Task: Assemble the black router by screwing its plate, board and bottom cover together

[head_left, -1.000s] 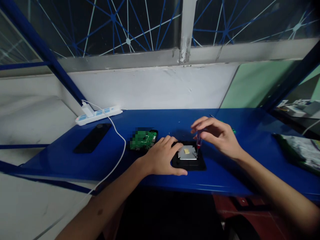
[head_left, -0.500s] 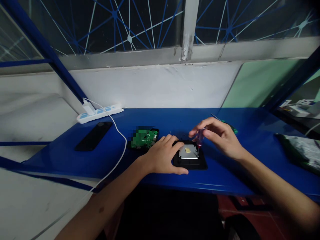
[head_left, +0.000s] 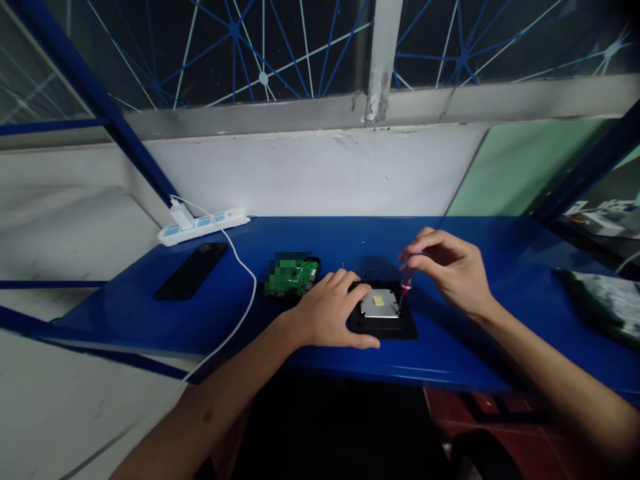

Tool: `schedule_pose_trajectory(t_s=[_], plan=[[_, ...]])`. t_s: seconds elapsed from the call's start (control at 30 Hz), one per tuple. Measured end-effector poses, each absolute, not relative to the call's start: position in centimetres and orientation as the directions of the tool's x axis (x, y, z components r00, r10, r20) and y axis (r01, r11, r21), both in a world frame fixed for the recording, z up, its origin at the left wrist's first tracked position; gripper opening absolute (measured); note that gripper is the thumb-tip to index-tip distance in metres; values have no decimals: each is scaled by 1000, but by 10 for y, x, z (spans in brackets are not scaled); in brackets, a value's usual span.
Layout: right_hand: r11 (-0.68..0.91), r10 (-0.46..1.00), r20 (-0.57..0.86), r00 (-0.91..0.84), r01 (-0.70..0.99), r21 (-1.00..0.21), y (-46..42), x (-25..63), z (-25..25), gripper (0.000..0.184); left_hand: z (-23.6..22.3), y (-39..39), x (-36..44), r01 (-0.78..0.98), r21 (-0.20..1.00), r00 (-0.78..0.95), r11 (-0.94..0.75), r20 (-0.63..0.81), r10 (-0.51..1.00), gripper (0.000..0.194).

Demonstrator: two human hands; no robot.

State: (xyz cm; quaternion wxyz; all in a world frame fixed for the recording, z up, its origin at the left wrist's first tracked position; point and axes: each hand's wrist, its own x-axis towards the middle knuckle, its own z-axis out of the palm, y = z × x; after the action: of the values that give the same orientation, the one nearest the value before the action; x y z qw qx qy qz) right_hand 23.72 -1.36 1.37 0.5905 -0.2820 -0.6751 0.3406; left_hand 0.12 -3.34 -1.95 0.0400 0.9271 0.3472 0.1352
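My left hand (head_left: 333, 312) lies spread over the left side of a black plastic cover (head_left: 407, 327), its thumb stretched along the front edge. A silver metal plate (head_left: 370, 308) with a small yellow pad (head_left: 379, 301) sits on that cover. My right hand (head_left: 450, 270) pinches the clear purplish handle of a screwdriver (head_left: 407, 279) between thumb and fingers. The screwdriver leans slightly, its tip down at the plate's right edge; the screw there is too small to make out. Left of the cover, a green circuit board (head_left: 290, 277) rests in a black housing, partly blurred out.
A black phone (head_left: 191, 270) lies on the blue table (head_left: 125, 303) at the left. Behind it stands a white power strip (head_left: 203, 227) with a plugged-in charger; its white cable (head_left: 245, 263) runs over the table edge. A silvery bag (head_left: 607, 303) lies at the far right.
My right hand has lifted slightly and turned, its fingers drawn closer around the screwdriver handle, which now leans more. My left hand keeps its place on the cover. The view has shifted a little.
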Motion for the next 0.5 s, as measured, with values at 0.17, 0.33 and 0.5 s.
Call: schedule_pose_trajectory(t_s=[0.17,0.33,0.5], plan=[[547,824,541,-171,-11,-837,-17,236,12,12,-19,-34,1,632,162,723,-758,229,652,85],[558,800,554,-229,-55,-828,-17,237,10,9,-18,-34,1,635,167,723,-755,217,656,85],[609,762,601,-241,-52,-792,-15,236,11,13,-19,-34,2,637,135,726,-759,227,649,85]])
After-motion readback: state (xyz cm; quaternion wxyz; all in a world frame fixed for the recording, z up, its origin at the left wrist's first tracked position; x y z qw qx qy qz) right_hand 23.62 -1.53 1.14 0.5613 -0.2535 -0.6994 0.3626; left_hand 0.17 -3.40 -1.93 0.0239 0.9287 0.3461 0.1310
